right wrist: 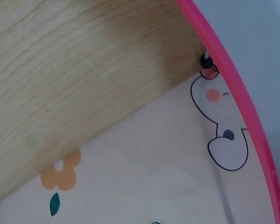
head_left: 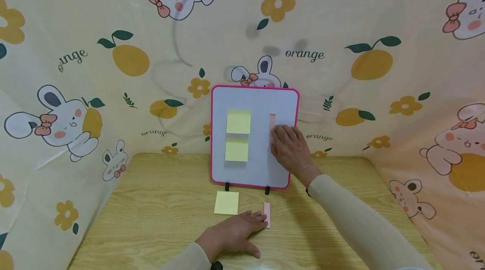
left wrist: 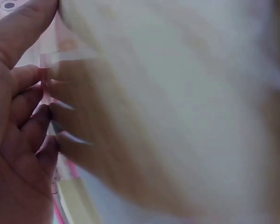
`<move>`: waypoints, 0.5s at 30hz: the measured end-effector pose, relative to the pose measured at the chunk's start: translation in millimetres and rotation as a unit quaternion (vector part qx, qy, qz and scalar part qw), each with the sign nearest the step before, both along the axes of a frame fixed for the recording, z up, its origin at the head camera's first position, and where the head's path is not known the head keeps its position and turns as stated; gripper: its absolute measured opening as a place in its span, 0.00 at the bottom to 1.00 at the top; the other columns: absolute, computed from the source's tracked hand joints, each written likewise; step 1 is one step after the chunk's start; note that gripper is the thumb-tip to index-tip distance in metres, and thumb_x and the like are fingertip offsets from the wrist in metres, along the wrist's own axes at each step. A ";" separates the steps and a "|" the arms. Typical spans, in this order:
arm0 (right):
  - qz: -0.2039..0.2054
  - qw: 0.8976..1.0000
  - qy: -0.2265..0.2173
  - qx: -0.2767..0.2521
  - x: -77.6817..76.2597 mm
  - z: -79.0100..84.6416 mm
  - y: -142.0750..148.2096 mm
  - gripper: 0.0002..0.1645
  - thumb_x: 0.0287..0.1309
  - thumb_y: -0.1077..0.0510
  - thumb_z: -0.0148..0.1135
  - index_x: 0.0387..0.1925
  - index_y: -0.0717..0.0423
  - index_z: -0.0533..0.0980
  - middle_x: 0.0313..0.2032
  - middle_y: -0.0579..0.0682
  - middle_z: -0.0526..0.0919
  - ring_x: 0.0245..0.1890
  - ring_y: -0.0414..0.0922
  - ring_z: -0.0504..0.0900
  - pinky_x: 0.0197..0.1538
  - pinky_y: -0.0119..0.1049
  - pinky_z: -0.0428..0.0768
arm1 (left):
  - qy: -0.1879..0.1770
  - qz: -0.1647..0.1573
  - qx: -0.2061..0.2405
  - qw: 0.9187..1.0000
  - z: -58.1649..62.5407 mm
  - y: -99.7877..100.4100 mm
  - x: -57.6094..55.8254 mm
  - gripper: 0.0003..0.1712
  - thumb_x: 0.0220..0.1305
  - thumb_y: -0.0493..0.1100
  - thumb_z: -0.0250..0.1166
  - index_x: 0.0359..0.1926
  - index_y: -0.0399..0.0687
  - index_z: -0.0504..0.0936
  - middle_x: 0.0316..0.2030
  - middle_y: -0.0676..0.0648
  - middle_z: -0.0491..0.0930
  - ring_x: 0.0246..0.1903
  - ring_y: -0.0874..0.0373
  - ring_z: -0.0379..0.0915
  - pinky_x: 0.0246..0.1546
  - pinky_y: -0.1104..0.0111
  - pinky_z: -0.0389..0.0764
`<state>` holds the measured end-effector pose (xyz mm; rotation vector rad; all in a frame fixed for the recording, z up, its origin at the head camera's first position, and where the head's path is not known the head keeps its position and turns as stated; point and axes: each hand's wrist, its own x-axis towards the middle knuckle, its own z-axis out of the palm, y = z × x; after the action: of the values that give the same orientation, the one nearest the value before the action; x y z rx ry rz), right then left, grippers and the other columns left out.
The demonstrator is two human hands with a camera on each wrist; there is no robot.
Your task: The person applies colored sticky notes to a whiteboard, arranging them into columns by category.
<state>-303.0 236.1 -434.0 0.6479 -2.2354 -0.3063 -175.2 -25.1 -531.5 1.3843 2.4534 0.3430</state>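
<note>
In the head view my right hand (head_left: 291,148) is at the right side of a pink-framed whiteboard (head_left: 257,99), its bent fingers bunched at the edge of a peach sticky strip (head_left: 272,119). The fingertips and thumb are partly hidden there. My left hand (head_left: 235,233) lies flat, palm down, on the table, fingertips touching a pink sticky strip (head_left: 267,209). Two yellow sticky notes, an upper note (head_left: 238,121) and a lower note (head_left: 236,150), are stuck to the board's left half. Another yellow note (head_left: 226,202) lies on the table before the board.
The board leans upright on small black feet (head_left: 267,190) on a wood-grain table (head_left: 151,219). Printed cloth (head_left: 235,30) with rabbits and oranges hangs behind and at both sides. In the right wrist view the pink frame (right wrist: 242,102) curves down the right.
</note>
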 end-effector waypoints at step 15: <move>-0.004 1.000 -0.001 -0.004 5.2 -15.5 3.0 0.38 0.82 0.43 0.33 0.78 0.62 0.64 0.78 0.59 0.67 0.81 0.55 0.60 0.84 0.58 0.56 | 0.160 0.006 0.041 0.986 11.3 20.1 -4.3 0.16 0.76 0.58 0.61 0.53 0.57 0.84 0.53 0.57 0.81 0.57 0.63 0.77 0.63 0.70 0.79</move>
<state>-297.8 239.1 -449.5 0.6353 -2.2404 -0.3008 -179.4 -5.1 -520.3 1.5656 2.7310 0.2414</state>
